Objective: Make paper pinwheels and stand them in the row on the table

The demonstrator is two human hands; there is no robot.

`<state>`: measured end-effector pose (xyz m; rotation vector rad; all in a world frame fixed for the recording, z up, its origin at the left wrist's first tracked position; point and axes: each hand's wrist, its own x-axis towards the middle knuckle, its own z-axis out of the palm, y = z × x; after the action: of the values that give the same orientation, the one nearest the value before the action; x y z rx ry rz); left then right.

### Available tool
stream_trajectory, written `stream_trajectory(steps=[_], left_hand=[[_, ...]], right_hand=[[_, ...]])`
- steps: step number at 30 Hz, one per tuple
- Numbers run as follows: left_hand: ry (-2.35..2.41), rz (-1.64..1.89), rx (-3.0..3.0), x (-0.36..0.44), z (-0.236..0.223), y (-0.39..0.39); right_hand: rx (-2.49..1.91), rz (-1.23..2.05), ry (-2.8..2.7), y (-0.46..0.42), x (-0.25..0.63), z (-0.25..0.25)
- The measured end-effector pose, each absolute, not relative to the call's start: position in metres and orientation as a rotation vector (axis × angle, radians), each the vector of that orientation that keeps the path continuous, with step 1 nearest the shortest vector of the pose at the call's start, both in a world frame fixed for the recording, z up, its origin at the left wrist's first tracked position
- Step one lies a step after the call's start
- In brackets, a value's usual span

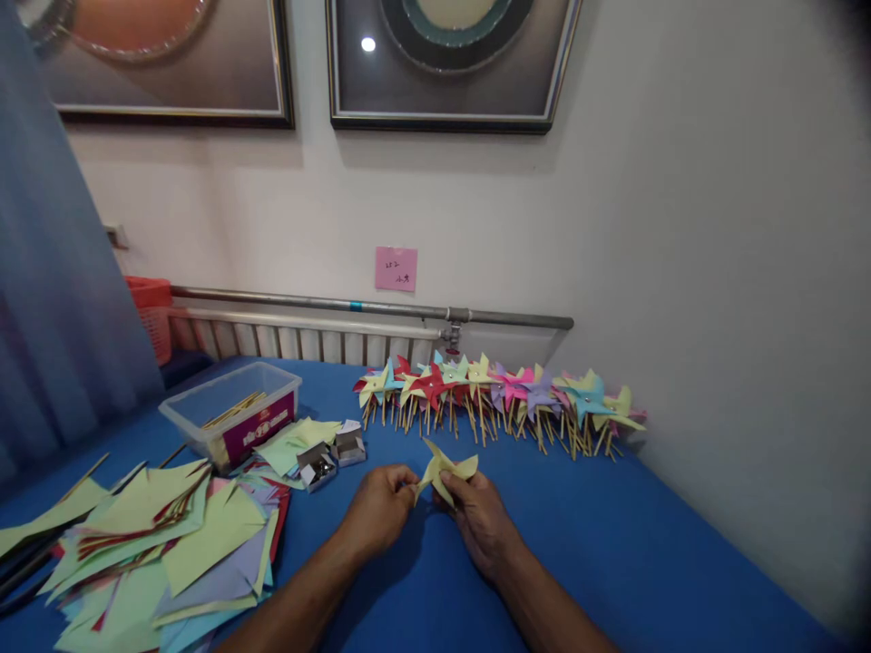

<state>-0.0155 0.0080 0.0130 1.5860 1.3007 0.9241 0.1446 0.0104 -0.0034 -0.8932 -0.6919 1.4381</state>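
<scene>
A pale yellow paper pinwheel (pixel 435 470) is held above the blue table, its blades folded in toward the middle. My right hand (pixel 482 519) grips it, with the thumb pressed on its centre and the fingers behind. My left hand (pixel 382 508) pinches the tip of its left blade between thumb and fingers. No stick shows on this pinwheel. Just left of my hands stand two small open boxes; the nearer box (pixel 317 466) has small shiny metal bits in it, and the other box (pixel 349 444) is beside it.
A long row of coloured pinwheels on sticks (pixel 476 390) lies at the back. On the left are a heap of cut paper sheets (pixel 170 544), a clear plastic tub (pixel 235 408) with sticks, and dark scissors handles (pixel 27 576). A metal rail (pixel 401 310) runs along the wall.
</scene>
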Motion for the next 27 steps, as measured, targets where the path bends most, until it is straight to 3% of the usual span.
stream_trajectory(steps=[27], left_hand=[[1.366, 0.886, 1.691, -0.0132, 0.0171, 0.0048]], right_hand=[[-0.871, 1.428, -0.695, 0.0097, 0.142, -0.0048]])
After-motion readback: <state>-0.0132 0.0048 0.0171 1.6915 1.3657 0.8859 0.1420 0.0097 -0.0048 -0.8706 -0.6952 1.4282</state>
